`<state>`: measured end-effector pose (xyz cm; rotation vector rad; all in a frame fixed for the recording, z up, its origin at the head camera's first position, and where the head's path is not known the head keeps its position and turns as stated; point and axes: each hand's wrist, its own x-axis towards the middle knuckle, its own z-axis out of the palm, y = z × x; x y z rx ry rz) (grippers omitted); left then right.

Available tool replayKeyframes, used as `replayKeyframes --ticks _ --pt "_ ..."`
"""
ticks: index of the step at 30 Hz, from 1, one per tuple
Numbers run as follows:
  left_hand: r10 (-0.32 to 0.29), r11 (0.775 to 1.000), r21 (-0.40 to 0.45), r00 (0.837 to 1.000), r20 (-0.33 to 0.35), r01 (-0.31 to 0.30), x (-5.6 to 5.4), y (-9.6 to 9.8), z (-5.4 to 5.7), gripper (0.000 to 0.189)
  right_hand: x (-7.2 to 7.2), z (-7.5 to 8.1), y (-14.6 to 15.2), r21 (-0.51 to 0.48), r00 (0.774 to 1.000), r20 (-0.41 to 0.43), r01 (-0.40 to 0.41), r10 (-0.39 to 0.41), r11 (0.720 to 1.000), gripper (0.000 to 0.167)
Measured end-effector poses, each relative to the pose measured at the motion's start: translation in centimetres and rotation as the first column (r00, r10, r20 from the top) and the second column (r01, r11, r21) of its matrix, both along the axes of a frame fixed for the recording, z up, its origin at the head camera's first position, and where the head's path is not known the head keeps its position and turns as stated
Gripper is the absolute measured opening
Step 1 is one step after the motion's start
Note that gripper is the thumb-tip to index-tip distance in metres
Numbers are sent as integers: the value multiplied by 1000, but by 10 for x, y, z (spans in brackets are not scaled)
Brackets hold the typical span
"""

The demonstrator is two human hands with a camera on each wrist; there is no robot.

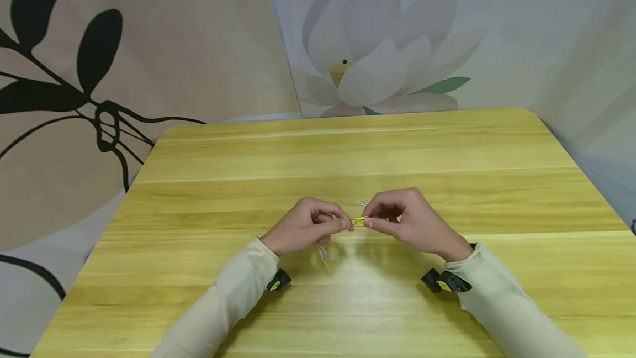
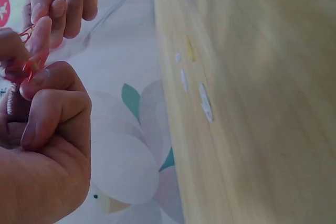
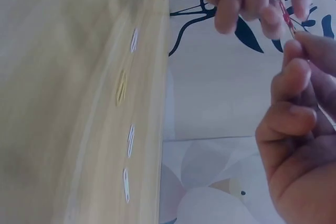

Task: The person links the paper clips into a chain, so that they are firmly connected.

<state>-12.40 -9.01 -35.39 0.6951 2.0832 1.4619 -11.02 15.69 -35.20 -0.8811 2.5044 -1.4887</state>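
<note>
My left hand (image 1: pixel 304 225) pinches a red paper clip (image 2: pixel 32 68) between thumb and forefinger. Close by, my right hand (image 1: pixel 414 224) grips the end of a yellow paper clip (image 1: pixel 359 220) that spans the small gap between the fingertips. The two clips meet at the left fingertips; whether they are linked cannot be made out. Below the left hand, a white paper clip (image 1: pixel 323 254) dangles with a yellow piece at its lower end. Just beyond the right fingertips, another white paper clip (image 1: pixel 363 202) lies on the table.
The wooden table (image 1: pixel 248 153) bears several loose clips, among them a yellow clip (image 3: pixel 122 88) and a white clip (image 3: pixel 126 185) in the right wrist view. Behind the table's far edge hangs a backdrop with a printed flower (image 1: pixel 377 48).
</note>
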Motion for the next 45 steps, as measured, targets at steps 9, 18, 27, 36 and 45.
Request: replayKeyframes --ticks 9,18,27,36,45 --pt "28 1000 10 990 -137 -27 2 3 3 17 1 1 -8 -58 996 79 -24 29 998 7" --pt "58 998 1 985 -162 -58 1 0 6 18 -10 -4 -1 13 987 159 16 -18 1000 12" --pt "80 996 -24 983 -166 -85 0 -3 7 18 -24 -22 -10 380 997 -81 11 21 925 6" --pt "90 996 -12 983 -157 -93 0 -4 4 18 -25 -26 -27 586 988 -152 88 3 806 16" --pt "87 996 -17 985 -148 -91 -1 -4 2 17 -30 -27 -30 575 992 -127 58 18 816 17"
